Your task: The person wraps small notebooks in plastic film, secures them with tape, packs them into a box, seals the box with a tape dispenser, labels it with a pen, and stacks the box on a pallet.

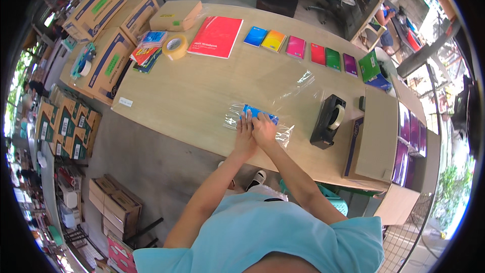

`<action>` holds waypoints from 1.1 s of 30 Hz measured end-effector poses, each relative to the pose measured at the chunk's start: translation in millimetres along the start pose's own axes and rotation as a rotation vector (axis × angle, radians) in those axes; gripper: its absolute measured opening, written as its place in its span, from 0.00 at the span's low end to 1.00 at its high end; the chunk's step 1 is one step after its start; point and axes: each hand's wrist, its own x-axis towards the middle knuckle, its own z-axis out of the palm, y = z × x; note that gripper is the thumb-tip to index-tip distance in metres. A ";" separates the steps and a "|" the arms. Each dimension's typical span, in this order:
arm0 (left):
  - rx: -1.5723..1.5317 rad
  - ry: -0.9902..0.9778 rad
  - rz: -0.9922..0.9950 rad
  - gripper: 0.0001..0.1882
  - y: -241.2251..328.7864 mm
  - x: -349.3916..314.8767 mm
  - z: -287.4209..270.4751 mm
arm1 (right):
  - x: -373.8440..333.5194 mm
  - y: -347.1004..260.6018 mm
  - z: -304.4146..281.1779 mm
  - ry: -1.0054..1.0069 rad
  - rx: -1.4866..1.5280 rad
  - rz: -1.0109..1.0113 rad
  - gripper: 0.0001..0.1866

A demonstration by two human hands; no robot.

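A small blue notebook (251, 108) lies at the near edge of the table inside clear plastic wrap (232, 116), which spreads out crinkled on both sides. My left hand (245, 132) rests on the notebook with its fingers stretched out and flat. Close against it, my right hand (264, 130) has bent, gathered fingers on the right part of the notebook. What those fingertips pinch, if anything, is hidden. Right of my hands stands a black tape dispenser (323, 130) with a roll of tape (337, 118). More clear plastic (303, 82) lies beyond the notebook.
Along the table's (202, 96) far side lie a large red notebook (216, 37) and a row of small coloured notebooks (295, 47). A tape roll (175, 47) sits near stacked cartons (108, 65) at left. An open carton (374, 136) of purple packs stands at right.
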 end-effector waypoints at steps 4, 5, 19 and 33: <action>-0.205 0.028 -0.001 0.50 -5.1 -7.1 -6.6 | -5.3 -3.4 -7.4 -0.141 -0.067 -0.089 0.09; -0.219 0.005 0.033 0.50 -0.6 -7.8 -18.7 | -7.7 1.0 -14.9 -0.204 -0.085 -0.125 0.11; -0.128 -0.038 0.464 0.26 -145.2 6.5 -31.9 | -31.3 -27.6 -5.7 -0.185 -0.208 -0.095 0.26; -0.061 0.058 0.359 0.22 -68.9 10.4 -38.2 | -95.1 19.3 -58.8 0.015 -0.165 0.049 0.20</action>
